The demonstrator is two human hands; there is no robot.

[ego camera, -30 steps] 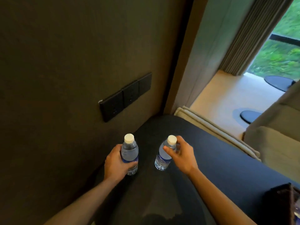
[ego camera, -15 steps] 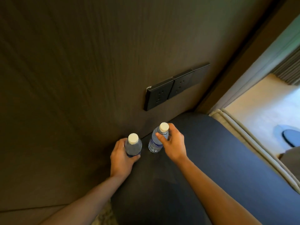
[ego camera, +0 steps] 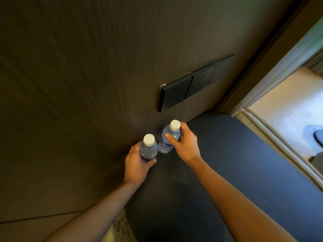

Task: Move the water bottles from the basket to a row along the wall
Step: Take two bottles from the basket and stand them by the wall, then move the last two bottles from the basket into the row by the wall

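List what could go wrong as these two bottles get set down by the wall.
1. The right-hand bottle leans toward the wall; let go like this, it may topple.
2. Both bottles stand nearly touching, so as the left hand releases the left-hand bottle, it might nudge the other.
3. The dark surface looks soft, so the footing may be unsteady.

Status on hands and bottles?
Left hand shut on left bottle. Right hand shut on right bottle. Both bottles upright by the wall, below the outlet panel. Nothing blocking.
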